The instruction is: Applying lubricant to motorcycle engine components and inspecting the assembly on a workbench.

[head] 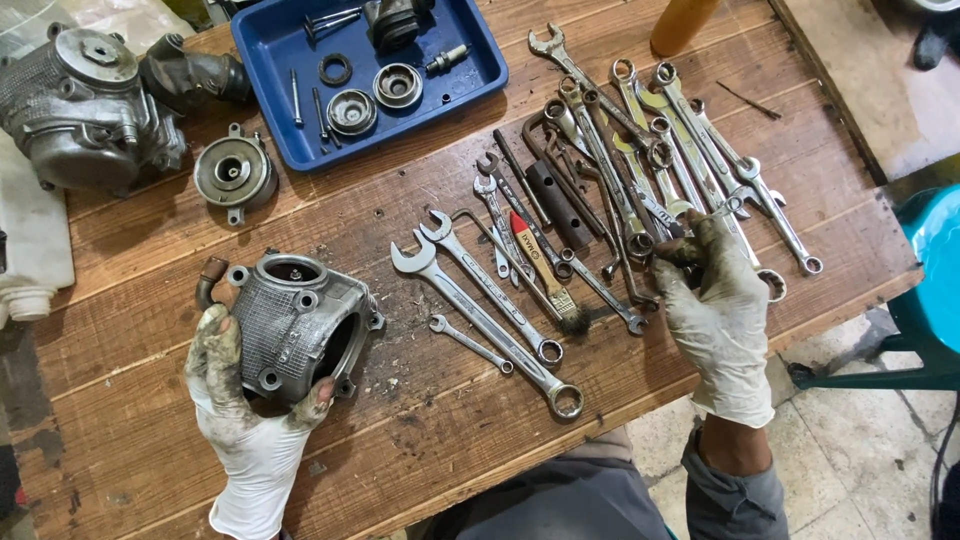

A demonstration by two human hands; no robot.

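Observation:
My left hand [245, 420], in a dirty white glove, grips a grey finned metal engine cylinder [300, 320] that rests on the wooden table [420, 440]. My right hand [720, 320], also gloved, reaches into a pile of combination wrenches [640, 150] and its fingers pinch the end of one of them at the pile's near edge. Between the hands lie several more wrenches [480, 310] and a small brush [545, 270] with a red and yellow handle.
A blue tray [270, 60] with bolts, rings and small round parts sits at the back. A large engine casing [85, 110] and a round metal cover [235, 172] lie at the left. An orange bottle [680, 22] stands behind the wrenches. A teal stool [930, 270] is at the right.

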